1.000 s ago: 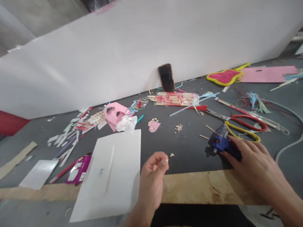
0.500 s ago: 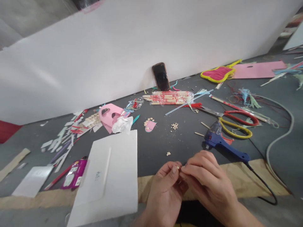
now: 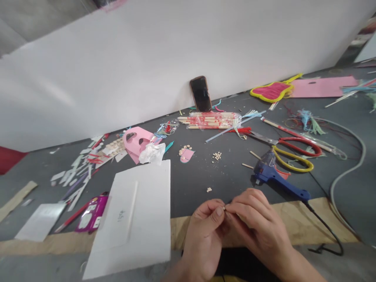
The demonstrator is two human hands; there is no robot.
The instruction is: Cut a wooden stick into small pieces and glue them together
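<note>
My left hand [image 3: 205, 231] and my right hand [image 3: 260, 225] meet at the table's front edge, fingertips almost touching. Between the thumb and fingers of both is a tiny pale piece [image 3: 224, 208], too small to name and partly covered. Just beyond the hands lies a little cluster of pale bits [image 3: 209, 189]. Farther back is a larger pile of similar bits [image 3: 216, 156]. To its left, a small pink heart [image 3: 187, 156] has round pale pieces along its upper edge. A blue glue gun [image 3: 272, 178] rests right of my right hand.
Left of the hands lies a white board [image 3: 149, 219]. Red and yellow-handled scissors [image 3: 296, 147] sit behind the glue gun, whose black cord runs off the front edge. A phone [image 3: 201, 94] leans on the white wall. Wrapped sticks [image 3: 210, 120] and a pink mask shape [image 3: 135, 143] lie nearby.
The hands stay together in nearly the same place. Their fingertips have shifted slightly around the tiny pale piece. The view has moved a little; the things on the table look unchanged.
</note>
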